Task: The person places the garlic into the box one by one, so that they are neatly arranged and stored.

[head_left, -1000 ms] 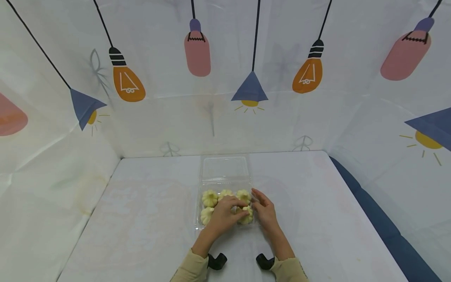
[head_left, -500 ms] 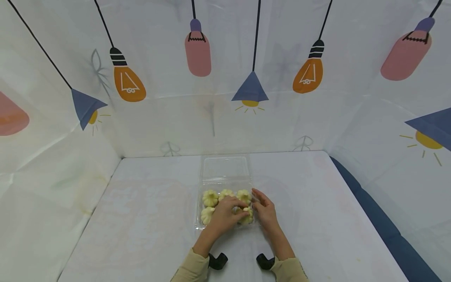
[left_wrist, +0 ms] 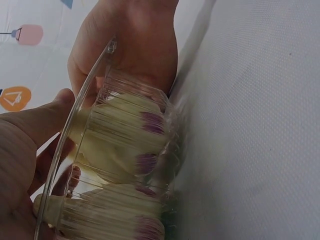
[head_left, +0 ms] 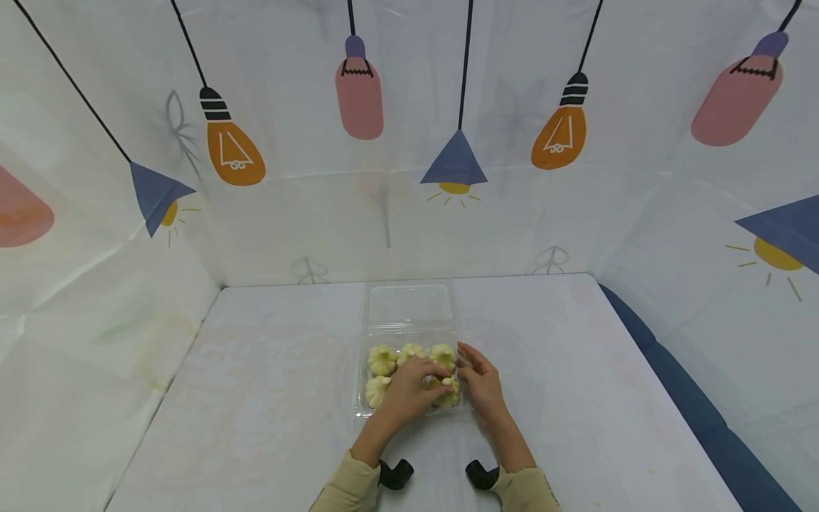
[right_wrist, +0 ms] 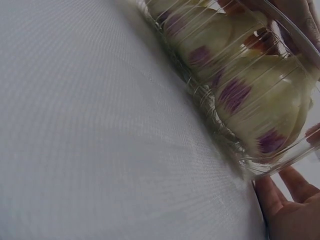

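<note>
A clear plastic clamshell container [head_left: 363, 405] sits on the table with its lid lying back. Inside are several pale yellow garlic bulbs [head_left: 382, 360], with purple patches near their bases in the wrist views. My left hand [head_left: 409, 387] reaches over the front row, its thumb and forefinger curled at the stem of the front right garlic bulb [head_left: 446, 400]. It hides the middle of that row. At the container's right side rests my right hand [head_left: 484, 387], fingers loosely extended; its fingers [right_wrist: 295, 185] are right at the corner wall in the right wrist view.
The opened lid [head_left: 409, 304] stretches toward the back edge of the white table [head_left: 269, 398]. A fabric wall [head_left: 288, 227] printed with lamps stands behind and at both sides. Black wrist mounts [head_left: 397, 474] sit by both sleeves.
</note>
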{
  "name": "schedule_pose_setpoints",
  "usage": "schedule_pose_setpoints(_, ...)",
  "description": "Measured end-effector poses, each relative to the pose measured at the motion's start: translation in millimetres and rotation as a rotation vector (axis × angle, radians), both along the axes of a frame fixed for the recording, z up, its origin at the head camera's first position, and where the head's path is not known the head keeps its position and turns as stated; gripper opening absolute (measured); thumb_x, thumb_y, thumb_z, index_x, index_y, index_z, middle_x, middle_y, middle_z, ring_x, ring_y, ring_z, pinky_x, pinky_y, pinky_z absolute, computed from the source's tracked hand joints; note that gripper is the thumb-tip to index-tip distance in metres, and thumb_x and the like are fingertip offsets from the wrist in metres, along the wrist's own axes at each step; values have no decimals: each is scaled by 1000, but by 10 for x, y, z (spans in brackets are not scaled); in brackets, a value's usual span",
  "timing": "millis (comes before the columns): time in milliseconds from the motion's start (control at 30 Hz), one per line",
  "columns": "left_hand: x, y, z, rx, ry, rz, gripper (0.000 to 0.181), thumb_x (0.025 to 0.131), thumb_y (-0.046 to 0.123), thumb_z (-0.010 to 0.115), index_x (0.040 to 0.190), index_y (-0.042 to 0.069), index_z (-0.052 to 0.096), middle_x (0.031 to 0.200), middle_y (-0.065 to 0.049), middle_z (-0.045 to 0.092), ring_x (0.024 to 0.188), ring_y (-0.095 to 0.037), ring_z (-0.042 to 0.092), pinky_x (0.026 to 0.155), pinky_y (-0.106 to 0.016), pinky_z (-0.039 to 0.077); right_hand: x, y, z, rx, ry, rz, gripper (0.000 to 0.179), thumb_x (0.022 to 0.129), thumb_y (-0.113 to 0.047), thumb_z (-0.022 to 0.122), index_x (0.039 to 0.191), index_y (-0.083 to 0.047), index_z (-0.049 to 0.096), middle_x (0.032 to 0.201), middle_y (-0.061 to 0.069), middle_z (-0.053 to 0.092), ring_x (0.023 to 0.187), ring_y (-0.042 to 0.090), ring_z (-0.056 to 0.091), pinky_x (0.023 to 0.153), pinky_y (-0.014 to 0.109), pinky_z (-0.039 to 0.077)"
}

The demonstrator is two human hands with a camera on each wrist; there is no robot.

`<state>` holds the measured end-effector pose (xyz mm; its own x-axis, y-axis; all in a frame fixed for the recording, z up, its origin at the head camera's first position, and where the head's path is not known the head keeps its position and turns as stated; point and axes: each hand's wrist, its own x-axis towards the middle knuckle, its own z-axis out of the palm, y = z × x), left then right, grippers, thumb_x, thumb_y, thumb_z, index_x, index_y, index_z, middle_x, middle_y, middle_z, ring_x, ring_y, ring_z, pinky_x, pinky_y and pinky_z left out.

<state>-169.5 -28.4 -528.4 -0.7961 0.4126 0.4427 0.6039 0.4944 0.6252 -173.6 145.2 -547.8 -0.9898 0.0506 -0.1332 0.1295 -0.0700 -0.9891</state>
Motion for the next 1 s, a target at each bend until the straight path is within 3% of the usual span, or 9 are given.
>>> schedule_pose_setpoints(333,9,-2,-2,-14,-13,10,18,79,24,82,93,16,76,87,13,68,84,-6,58,75,-23,46,140,-47,367,20,-1,21,53,87,11,49,140,4,46,146,23,41,129,40,43,87,25,43)
schedule_pose_setpoints(433,8,0,-1,-13,-18,8,18,79,24,82,93,17,76,87,13,68,85,-5,57,76,-23,46,119,-43,315,18,8,18,53,88,11,50,140,4,47,145,24,41,129,41,43,85,23,44)
schedule_pose_setpoints(667,8,-1,0,-18,-19,0,17,79,24,82,93,16,76,88,12,68,85,-4,58,76,-23,46,-3,9,7,3,6,10,54,88,9,51,141,-2,49,146,20,42,128,37,46,85,26,44)
schedule_pose_setpoints(1000,14,-5,-1,-36,-13,-10,19,78,24,83,93,15,76,87,11,67,84,-8,60,74,-22,47,20,-3,-23,48,39,2,51,90,5,52,140,-7,52,145,17,44,126,36,49,88,31,45)
